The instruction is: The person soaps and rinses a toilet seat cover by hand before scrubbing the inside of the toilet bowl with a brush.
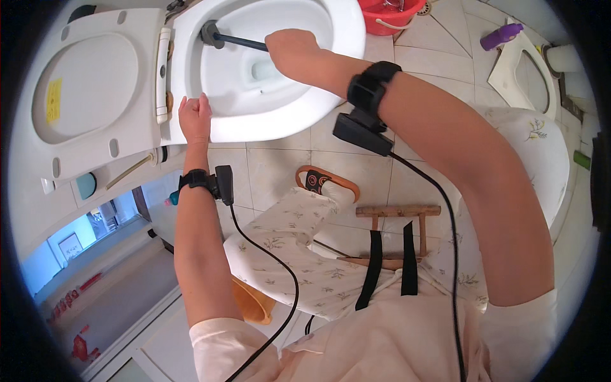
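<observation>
A white toilet bowl (pixel 283 124) fills the upper middle of the head view, with a little water at the bottom. My right hand (pixel 294 53) reaches over it, closed round the dark handle of a toilet brush (pixel 238 42). The brush's grey head presses against the inner wall at the bowl's left side, near the rim. My left hand (pixel 195 118) is at the bowl's near left rim, its fingers curled and nothing visible in them. Whether it touches the rim is hard to make out. Left of the bowl, the raised white toilet seat and lid (pixel 143 76) lean back.
A red bucket (pixel 388 19) stands right of the bowl. Farther right are a purple bottle (pixel 501 37) and a white ring-shaped seat (pixel 509 76). A wooden stool (pixel 398 211) is by my legs, an orange bin (pixel 253 300) below my left arm. Cables run from both wrist straps.
</observation>
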Demonstrator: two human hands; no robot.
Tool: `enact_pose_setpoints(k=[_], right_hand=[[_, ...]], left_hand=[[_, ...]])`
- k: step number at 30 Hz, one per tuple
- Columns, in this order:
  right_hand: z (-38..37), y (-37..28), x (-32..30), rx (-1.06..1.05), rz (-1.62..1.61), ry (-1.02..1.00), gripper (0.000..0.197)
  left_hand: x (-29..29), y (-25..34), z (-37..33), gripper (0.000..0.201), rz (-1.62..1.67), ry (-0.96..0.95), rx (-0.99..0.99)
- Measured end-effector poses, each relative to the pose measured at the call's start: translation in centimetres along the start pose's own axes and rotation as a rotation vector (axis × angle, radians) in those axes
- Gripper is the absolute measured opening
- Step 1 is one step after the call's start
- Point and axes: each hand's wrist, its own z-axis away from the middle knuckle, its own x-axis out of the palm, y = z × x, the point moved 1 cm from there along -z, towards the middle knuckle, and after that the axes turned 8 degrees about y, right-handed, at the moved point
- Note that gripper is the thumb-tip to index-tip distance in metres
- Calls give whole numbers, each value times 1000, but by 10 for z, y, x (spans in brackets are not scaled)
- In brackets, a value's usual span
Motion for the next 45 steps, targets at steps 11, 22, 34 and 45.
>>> enact_pose_setpoints(k=[11, 22, 34, 45], right_hand=[[5, 2, -37, -254, 258, 166, 17], [-25, 18, -1, -116, 108, 155, 12], [-65, 33, 46, 294, -63, -514, 16], [-47, 34, 43, 474, -303, -360, 29]], left_hand=[[1, -7, 0, 44, -23, 74, 85], [1, -4, -3, 42, -23, 55, 81], [-4, -12, 3, 42, -43, 15, 13], [3, 5, -2, 42, -60, 27, 44]])
